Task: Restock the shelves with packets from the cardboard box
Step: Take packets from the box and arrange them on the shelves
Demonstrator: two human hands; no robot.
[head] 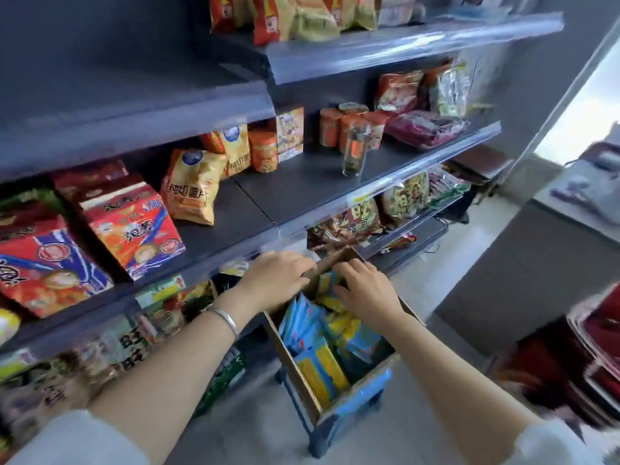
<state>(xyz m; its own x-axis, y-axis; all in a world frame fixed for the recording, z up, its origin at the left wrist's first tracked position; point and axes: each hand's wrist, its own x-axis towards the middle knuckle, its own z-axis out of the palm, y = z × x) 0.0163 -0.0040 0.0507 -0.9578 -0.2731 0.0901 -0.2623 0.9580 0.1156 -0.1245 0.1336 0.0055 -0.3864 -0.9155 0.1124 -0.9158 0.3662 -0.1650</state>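
An open cardboard box [364, 385] stands on a small blue stand below me, full of several blue and yellow packets [323, 350]. My left hand [278, 276] reaches over the box's far left corner, fingers curled at a raised cardboard flap [335, 261]. My right hand [365, 288] lies over the packets at the far end of the box, fingers bent down among them; what they hold is hidden. The dark shelves [302, 186] rise just beyond the box.
The middle shelf holds red noodle multipacks [134, 229], an orange chip bag [191, 186], orange cartons and a glass tumbler [356, 151], with bare shelf between. Lower shelves are crowded with packets. A grey counter [523, 260] stands to the right, red goods at far right.
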